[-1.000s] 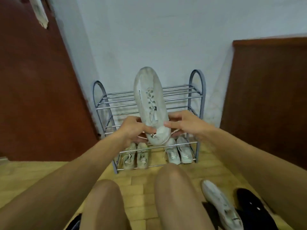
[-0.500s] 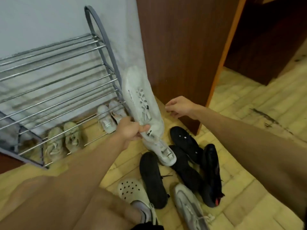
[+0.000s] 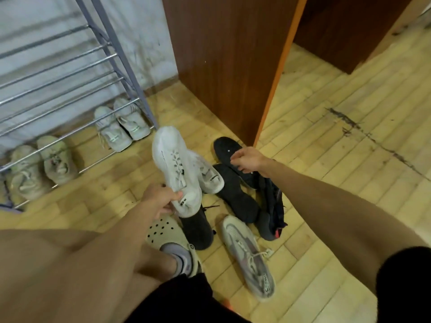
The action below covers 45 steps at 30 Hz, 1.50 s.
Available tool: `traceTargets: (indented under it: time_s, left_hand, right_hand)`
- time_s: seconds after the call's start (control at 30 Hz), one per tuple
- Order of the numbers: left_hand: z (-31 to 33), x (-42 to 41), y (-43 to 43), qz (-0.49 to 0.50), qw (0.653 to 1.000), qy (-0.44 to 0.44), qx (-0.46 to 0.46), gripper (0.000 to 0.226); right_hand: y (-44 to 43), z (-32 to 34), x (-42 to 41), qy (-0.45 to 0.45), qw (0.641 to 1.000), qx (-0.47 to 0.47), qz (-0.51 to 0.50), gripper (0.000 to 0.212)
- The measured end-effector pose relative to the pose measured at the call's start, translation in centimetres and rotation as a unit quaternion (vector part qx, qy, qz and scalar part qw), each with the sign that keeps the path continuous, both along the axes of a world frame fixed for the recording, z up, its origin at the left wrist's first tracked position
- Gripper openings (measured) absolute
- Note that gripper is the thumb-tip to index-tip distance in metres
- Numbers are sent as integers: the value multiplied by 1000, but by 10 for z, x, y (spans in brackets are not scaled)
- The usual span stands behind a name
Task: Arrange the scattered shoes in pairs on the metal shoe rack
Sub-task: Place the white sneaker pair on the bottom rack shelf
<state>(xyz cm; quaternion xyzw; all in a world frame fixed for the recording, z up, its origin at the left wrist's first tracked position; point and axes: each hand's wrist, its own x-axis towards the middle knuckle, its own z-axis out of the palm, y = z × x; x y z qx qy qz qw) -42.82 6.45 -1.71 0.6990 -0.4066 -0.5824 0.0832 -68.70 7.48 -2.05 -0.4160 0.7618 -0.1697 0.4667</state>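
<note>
My left hand (image 3: 161, 199) grips a white sneaker (image 3: 173, 164) by its heel, toe pointing up and away. Its white mate (image 3: 211, 177) lies on the floor just behind it. My right hand (image 3: 248, 159) hovers with loosely curled fingers over several black shoes (image 3: 235, 197), holding nothing. A grey sneaker (image 3: 248, 255) lies nearer me. The metal shoe rack (image 3: 58, 89) stands at the left, with a beige pair (image 3: 39, 164) and a white pair (image 3: 121, 124) on its bottom shelf.
A brown wooden cabinet (image 3: 224, 61) stands right of the rack, its orange-edged corner just behind the shoe pile. My foot in a cream perforated clog (image 3: 168, 238) rests on the yellow wood floor (image 3: 326, 141). Open floor stretches to the right.
The view swung right and down from the rack to the shoe pile. My right hand let go of the white sneaker and moved down over the black shoes; the left hand lowered the sneaker.
</note>
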Motion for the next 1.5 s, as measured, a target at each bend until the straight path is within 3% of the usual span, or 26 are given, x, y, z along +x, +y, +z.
traceTargets:
  time_s: [0.3,0.5,0.7,0.83,0.97,1.0,1.13,1.27,1.4,1.5]
  left_hand:
    - [-22,9,6,47,998,-20,34,37]
    - [-29,14,-4,56,997,-35,26,29]
    - [-37,8,-14,134,990,20,45,38]
    - [-46,12,-14,137,989,3,47,37]
    - [-44,19,-15,121,992,-34,31,31]
    - [-42,19,-15,121,992,-38,27,31]
    - [-32,16,-13,137,990,-39,20,31]
    - [-22,7,-8,173,984,-37,12,30]
    - [-15,-8,-3,217,976,-14,-7,27]
    - [-8,-16,1,243,969,-8,-34,27]
  right_hand:
    - [-20,-58,54,97,987,85,91,52]
    - [-63,-92,78,98,981,162,28,89]
    - [-72,-110,101,239,944,217,72,92]
    - [-77,-115,95,212,954,207,51,83]
    - [-72,-115,94,168,962,212,30,93]
    - [-71,-111,95,137,967,215,18,88]
    - [-62,-98,90,-3,967,254,-9,34]
    - [-55,-73,79,-121,955,260,-75,24]
    - [-57,-44,72,-140,963,215,-82,7]
    - [-63,-31,71,-108,978,165,-65,21]
